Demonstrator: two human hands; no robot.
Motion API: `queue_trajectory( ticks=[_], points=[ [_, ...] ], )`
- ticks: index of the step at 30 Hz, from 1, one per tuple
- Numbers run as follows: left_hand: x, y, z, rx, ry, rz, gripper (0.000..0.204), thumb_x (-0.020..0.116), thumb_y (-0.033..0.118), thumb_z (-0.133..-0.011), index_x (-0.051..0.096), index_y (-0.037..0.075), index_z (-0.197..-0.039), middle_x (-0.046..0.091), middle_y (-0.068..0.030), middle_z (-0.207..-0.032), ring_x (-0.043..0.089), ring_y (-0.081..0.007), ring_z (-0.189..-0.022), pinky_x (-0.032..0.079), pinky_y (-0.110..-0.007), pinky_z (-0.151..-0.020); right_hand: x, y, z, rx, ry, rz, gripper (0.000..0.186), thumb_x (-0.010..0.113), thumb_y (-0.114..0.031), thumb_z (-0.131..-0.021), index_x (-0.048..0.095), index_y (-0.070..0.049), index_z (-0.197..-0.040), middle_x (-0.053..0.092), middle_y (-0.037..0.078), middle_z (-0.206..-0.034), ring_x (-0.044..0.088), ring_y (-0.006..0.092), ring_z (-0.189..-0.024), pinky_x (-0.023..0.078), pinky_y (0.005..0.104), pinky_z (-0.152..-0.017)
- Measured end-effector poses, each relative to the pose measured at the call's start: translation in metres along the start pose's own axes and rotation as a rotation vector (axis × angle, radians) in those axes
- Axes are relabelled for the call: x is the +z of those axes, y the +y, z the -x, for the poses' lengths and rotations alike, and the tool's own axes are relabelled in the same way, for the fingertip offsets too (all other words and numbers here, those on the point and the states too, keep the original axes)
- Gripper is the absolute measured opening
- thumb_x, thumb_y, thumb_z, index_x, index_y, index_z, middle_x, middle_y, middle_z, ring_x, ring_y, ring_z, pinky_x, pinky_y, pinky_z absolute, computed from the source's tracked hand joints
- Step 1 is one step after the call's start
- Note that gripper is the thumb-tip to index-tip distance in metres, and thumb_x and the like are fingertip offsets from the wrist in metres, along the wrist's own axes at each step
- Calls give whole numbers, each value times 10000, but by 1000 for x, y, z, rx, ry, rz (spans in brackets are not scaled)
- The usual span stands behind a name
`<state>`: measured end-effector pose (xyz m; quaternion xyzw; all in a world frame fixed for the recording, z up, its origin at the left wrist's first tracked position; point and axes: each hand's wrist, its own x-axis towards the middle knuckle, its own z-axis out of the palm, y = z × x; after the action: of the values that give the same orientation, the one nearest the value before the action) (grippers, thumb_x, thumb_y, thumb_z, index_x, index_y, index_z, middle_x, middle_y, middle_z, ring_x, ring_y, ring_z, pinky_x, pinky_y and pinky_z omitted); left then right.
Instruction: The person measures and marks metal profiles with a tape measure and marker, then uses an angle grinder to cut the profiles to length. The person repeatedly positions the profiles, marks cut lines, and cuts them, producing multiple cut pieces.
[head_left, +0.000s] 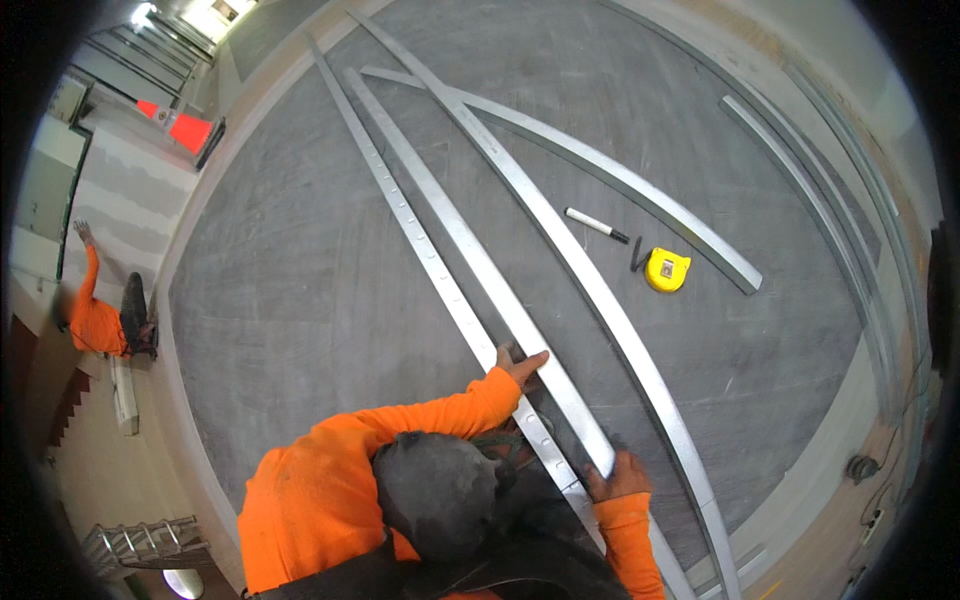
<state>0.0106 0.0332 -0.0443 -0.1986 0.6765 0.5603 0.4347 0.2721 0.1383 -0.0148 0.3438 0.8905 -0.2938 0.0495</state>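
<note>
My left hand (522, 364), in an orange sleeve, grips a straight silver metal channel (465, 245) with the thumb over its top. My right hand (616, 478) holds the same channel at its near end, low in the view. Just left of it, a long strip with evenly spaced tabs or slots (410, 225) runs under my left arm. To the right lie a longer channel (560, 245) and a shorter crossing channel (625, 175). A black-and-white marker (590, 222) and a yellow tape measure (666, 270) rest between those two on the grey floor (260, 280).
More long channels (800, 190) lie along the right side, near a cable with a dark round fitting (862, 468). At left, a co-worker in orange (98, 322) reaches up with one hand. An orange cone (185, 128) is upper left, a metal ladder (140, 545) lower left.
</note>
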Motion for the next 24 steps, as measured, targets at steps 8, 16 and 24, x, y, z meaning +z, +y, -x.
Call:
queue_trajectory(
  ticks=[8, 16, 24],
  points=[
    [-31, 70, -58, 125, 5, 183, 569, 509, 585, -909, 586, 40, -1053, 658, -135, -831, 635, -290, -726, 537, -398, -663, -36, -25, -9, 100, -291, -109, 527, 749, -265, -707, 515, -40, -1122, 627, 271, -986, 613, 459, -920, 504, 497, -786],
    [-98, 223, -148, 173, 154, 526, 528, 620, 601, -830, 570, 77, -860, 584, -119, -671, 574, -285, -534, 508, -413, -497, -37, 96, 110, 308, -273, -41, 460, 751, -312, -616, 600, -33, -948, 636, 268, -961, 612, 464, -883, 499, 504, -774],
    [-73, 118, -155, 326, 226, 530, 349, 721, 433, -809, 534, 138, -818, 453, 18, -596, 410, -131, -437, 351, -299, -401, -56, -18, -11, 165, -246, 2, 387, 675, -282, -683, 628, 32, -904, 639, 280, -876, 619, 454, -838, 498, 491, -770]
  ],
)
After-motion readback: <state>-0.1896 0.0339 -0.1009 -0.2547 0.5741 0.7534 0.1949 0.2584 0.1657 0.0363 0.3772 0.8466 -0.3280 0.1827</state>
